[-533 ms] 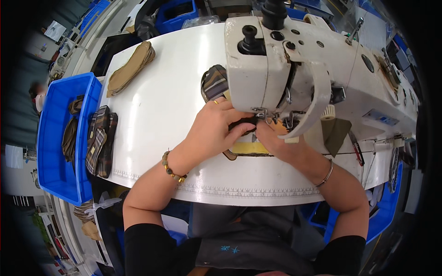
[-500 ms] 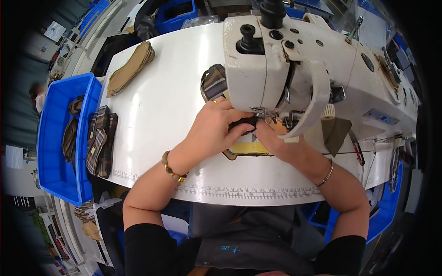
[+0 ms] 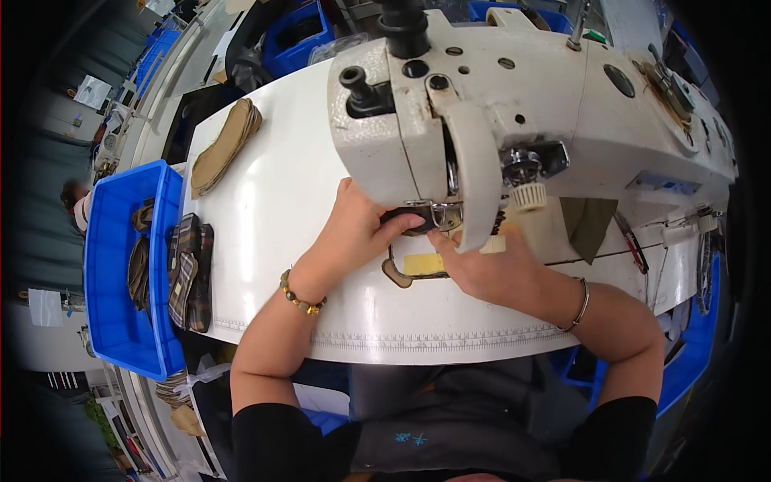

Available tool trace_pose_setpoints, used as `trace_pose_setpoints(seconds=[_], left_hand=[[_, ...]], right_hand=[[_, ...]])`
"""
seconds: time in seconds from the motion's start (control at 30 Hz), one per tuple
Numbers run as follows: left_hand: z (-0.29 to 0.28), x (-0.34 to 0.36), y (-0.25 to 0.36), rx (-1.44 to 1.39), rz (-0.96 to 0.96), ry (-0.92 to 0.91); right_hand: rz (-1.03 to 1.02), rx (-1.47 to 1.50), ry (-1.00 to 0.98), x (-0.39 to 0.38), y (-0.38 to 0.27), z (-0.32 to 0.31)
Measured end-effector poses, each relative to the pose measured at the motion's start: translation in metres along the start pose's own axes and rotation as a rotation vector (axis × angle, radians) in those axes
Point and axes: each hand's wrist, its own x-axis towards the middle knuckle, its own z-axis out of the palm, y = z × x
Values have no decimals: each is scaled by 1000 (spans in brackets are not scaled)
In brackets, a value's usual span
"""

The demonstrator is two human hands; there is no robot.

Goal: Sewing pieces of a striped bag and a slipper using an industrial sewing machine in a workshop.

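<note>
My left hand [image 3: 351, 233] pinches the dark fabric piece [image 3: 408, 211], which runs crosswise from my thumb rightward to the presser foot [image 3: 444, 214], but whether my right hand [image 3: 498, 269], just beside the foot, grips anything I cannot tell.

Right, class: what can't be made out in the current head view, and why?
In the head view:
Left hand: fingertips except the thumb's, behind the sewing machine head.
Dark fabric: partly covered by that hand.
Right hand: some fingers, behind the curved white guard.
Ruler scale: numbers too small.
</note>
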Motion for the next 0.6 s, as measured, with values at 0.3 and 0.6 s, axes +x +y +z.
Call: trace_pose_setpoints(seconds=[0.3,0.6], left_hand=[[11,4,-4,-11,125,103],[11,2,-2,99,115,97]], right_hand=[[44,40,-60,11,-2,-8],[-20,-47,-19,-7,6,12]])
